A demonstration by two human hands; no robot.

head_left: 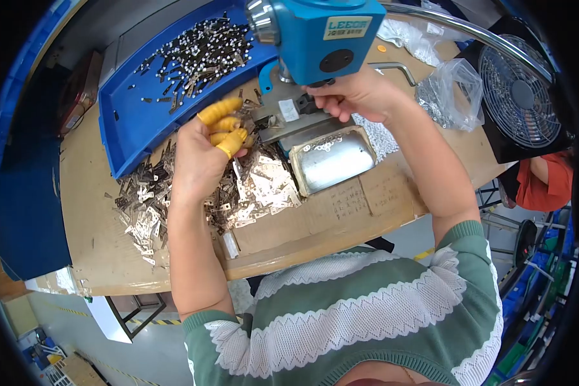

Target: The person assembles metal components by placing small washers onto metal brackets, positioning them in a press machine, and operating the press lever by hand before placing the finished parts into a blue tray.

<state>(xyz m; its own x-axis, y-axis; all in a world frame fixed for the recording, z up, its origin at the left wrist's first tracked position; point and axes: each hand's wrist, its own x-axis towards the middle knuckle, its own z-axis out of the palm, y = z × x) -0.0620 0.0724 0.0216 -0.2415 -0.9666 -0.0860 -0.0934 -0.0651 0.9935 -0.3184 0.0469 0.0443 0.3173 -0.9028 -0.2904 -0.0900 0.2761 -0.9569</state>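
Note:
My left hand (209,145), with yellow finger covers on several fingers, is over a heap of small flat metal strips (264,183). Its fingers are bent together towards the thumb; anything between them is too small to make out. My right hand (360,95) is at the tooling under the blue press machine (328,42), thumb and fingers closed by the machine's lower tip. What they pinch is hidden. Between the hands lies the metal press base (296,122), bearing a white label. Just below my right hand is a metal tray (334,164) with a few small white rings.
A blue bin (125,128) at the back left holds many dark strips with white pieces. Small white parts (379,138) lie beside the metal tray. To the right are a plastic bag (453,96) of parts and a fan (521,93). Another person's red sleeve (545,183) shows at far right.

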